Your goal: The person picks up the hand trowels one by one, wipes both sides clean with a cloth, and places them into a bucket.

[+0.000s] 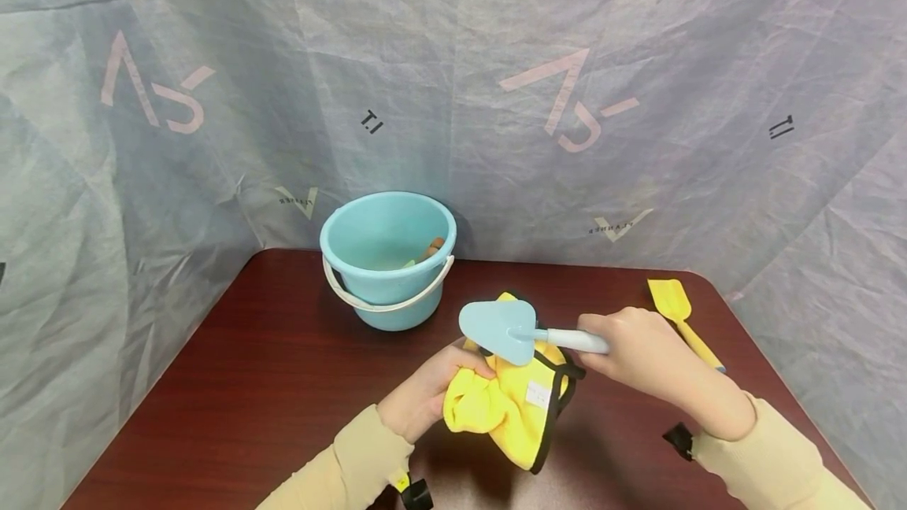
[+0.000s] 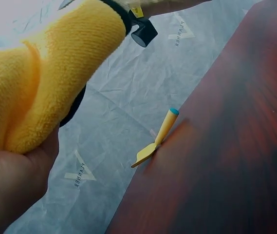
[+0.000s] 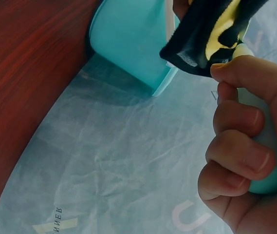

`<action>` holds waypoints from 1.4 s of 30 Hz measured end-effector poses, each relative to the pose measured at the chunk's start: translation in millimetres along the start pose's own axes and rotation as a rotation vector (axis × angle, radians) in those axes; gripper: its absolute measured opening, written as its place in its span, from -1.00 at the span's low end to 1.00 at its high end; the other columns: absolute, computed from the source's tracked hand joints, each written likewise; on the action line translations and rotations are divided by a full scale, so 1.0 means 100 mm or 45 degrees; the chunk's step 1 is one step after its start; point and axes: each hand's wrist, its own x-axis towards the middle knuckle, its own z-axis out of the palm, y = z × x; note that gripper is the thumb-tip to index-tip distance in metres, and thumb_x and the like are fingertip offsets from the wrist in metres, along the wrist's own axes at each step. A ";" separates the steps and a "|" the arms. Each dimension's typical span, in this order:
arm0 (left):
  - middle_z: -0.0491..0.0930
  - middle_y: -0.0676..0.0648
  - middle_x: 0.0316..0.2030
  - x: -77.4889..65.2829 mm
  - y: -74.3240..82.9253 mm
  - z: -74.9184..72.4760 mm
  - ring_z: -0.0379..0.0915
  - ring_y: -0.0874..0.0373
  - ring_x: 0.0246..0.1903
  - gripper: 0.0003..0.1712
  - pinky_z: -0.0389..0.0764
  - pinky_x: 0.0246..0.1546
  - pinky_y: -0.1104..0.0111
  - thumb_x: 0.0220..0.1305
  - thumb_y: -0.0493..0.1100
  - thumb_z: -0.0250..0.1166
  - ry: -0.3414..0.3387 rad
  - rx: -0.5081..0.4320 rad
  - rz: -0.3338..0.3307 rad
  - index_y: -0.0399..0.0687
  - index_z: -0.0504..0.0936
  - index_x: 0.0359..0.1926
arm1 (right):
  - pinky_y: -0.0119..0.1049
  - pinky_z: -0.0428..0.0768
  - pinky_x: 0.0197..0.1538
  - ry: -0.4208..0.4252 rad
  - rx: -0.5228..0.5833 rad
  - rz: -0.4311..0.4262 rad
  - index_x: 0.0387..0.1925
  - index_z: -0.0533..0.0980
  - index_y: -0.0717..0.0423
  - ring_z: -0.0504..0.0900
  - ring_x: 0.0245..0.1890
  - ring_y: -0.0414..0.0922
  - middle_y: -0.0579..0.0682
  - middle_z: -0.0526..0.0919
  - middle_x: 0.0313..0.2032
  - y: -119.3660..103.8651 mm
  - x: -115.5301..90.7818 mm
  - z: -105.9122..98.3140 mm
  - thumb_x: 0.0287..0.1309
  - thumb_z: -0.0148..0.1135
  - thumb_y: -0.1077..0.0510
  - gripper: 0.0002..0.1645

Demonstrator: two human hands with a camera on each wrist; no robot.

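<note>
Right hand [image 1: 631,349], right of centre in the head view: its fingers are curled firmly round the handle of a trowel [image 1: 513,329]. The trowel lies nearly level across the middle of the frame, its broad, rounded blade pale blue and smooth, pointing left; the handle looks white from above and turns blue-green at its butt in the right wrist view. Left hand [image 1: 432,388], lower middle: it pinches a bunched cloth [image 1: 520,415] between thumb and fingers. The cloth is bright yellow and fleecy, edged in black, with a small white label [image 1: 538,394], and sits behind and below the blade; whether they touch I cannot tell. Cream sleeves [image 1: 372,443] enter from both lower corners. Above the left hand stands a light blue bucket [image 1: 379,291] with a white handle, something brown-tipped inside. At far right lies a yellow shovel [image 1: 682,324]. Beneath is a dark red table [image 1: 248,384]; behind, a grey, printed sheet [image 1: 453,101]
</note>
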 end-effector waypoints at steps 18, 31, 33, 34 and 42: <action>0.39 -0.21 -0.03 -0.08 0.03 -0.08 0.43 0.00 -0.05 -0.37 0.48 -0.09 0.14 -0.02 -0.48 -0.05 0.098 0.029 0.045 -0.05 0.13 0.13 | -0.45 0.06 -0.73 -0.073 0.012 0.046 -0.69 0.23 -0.16 0.06 -0.77 -0.31 -0.26 0.11 -0.80 0.02 -0.02 0.04 -0.28 0.22 0.17 -0.70; 0.45 -0.14 -0.14 -0.18 0.09 -0.13 0.46 0.07 -0.12 -0.50 0.52 -0.13 0.21 0.00 -0.48 -0.08 0.106 0.071 0.073 -0.16 0.22 0.03 | -0.44 0.07 -0.74 -0.089 -0.011 0.063 -0.70 0.22 -0.16 0.07 -0.77 -0.29 -0.26 0.12 -0.80 0.05 -0.06 0.06 -0.30 0.20 0.18 -0.70; 0.44 -0.15 -0.13 -0.20 0.11 -0.13 0.45 0.06 -0.10 -0.49 0.50 -0.10 0.19 0.01 -0.49 -0.08 0.124 0.056 0.075 -0.14 0.20 0.04 | -0.44 0.07 -0.74 -0.100 -0.010 0.069 -0.70 0.22 -0.16 0.07 -0.78 -0.29 -0.26 0.12 -0.81 0.06 -0.07 0.06 -0.30 0.20 0.19 -0.69; 0.44 -0.15 -0.12 -0.22 0.12 -0.13 0.45 0.05 -0.09 -0.48 0.49 -0.08 0.18 0.01 -0.50 -0.09 0.133 0.050 0.074 -0.14 0.20 0.05 | -0.44 0.07 -0.74 -0.105 -0.008 0.071 -0.70 0.22 -0.16 0.07 -0.78 -0.29 -0.26 0.12 -0.81 0.06 -0.07 0.06 -0.30 0.20 0.19 -0.69; 0.43 -0.17 -0.11 -0.35 0.25 -0.02 0.46 0.02 -0.08 -0.49 0.45 -0.06 0.13 0.03 -0.53 -0.22 0.101 0.006 0.110 -0.15 0.17 0.04 | -0.43 0.05 -0.74 -0.095 -0.016 0.066 -0.73 0.18 -0.16 0.04 -0.77 -0.30 -0.26 0.07 -0.81 0.07 -0.09 0.07 -0.31 0.18 0.20 -0.67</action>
